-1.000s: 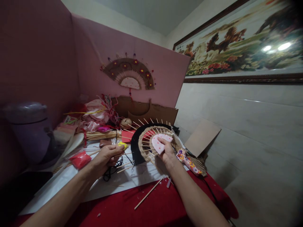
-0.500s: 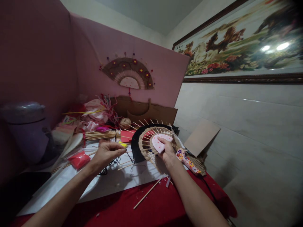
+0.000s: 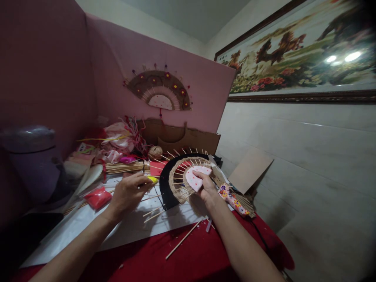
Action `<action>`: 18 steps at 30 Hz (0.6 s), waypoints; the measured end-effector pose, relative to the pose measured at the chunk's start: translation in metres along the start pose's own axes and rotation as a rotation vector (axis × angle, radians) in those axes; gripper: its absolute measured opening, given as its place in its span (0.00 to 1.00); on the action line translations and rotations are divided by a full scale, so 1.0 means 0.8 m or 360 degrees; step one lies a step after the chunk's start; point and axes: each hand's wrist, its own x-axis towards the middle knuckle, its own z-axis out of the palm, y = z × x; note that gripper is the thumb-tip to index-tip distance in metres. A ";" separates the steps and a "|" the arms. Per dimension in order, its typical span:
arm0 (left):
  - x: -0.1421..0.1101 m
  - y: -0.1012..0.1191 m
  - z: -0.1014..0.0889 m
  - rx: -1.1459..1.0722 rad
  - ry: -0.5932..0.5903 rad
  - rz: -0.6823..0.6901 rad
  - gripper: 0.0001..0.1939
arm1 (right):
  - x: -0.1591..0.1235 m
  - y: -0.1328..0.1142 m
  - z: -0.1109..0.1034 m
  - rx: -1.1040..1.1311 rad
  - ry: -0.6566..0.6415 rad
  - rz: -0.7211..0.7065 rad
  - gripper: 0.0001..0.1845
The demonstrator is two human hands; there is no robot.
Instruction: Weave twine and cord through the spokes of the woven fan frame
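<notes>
My right hand (image 3: 208, 190) grips a half-round fan (image 3: 179, 178) by its pink spotted centre piece (image 3: 195, 178), thumb on top. Thin wooden sticks fan out from that centre through a ring of tan twine and a broad black band (image 3: 166, 187); their bare ends stick out past the band. My left hand (image 3: 129, 192) is closed in a pinch just left of the fan. A thin black cord (image 3: 160, 199) runs between the pinch and the band's lower end. A small yellow piece (image 3: 153, 179) shows by the fingertips, seemingly behind them.
On the red cloth (image 3: 141, 258) lies a loose stick (image 3: 183, 239); a flowered glue gun (image 3: 234, 200) is at right. A red packet (image 3: 98, 197), a stick bundle (image 3: 123, 168) and a twine ball (image 3: 155, 152) stand left and behind. A finished fan (image 3: 164, 84) hangs on the pink panel.
My left hand first moved left, drawing the black cord out, then turned with its back towards me. The fan has shifted and tilted slightly left in my right hand, which keeps its grip.
</notes>
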 end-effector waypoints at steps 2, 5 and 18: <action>0.001 -0.002 -0.001 -0.0057 0.0003 -0.0063 0.08 | 0.000 -0.001 0.000 -0.0002 -0.0001 -0.0002 0.07; 0.003 -0.006 -0.002 -0.0226 -0.0063 -0.0220 0.10 | 0.002 -0.003 -0.001 -0.0007 -0.0019 0.0001 0.07; 0.011 0.002 -0.017 -0.0474 -0.0154 -0.0566 0.14 | 0.005 -0.006 -0.006 0.0035 -0.0195 -0.0054 0.09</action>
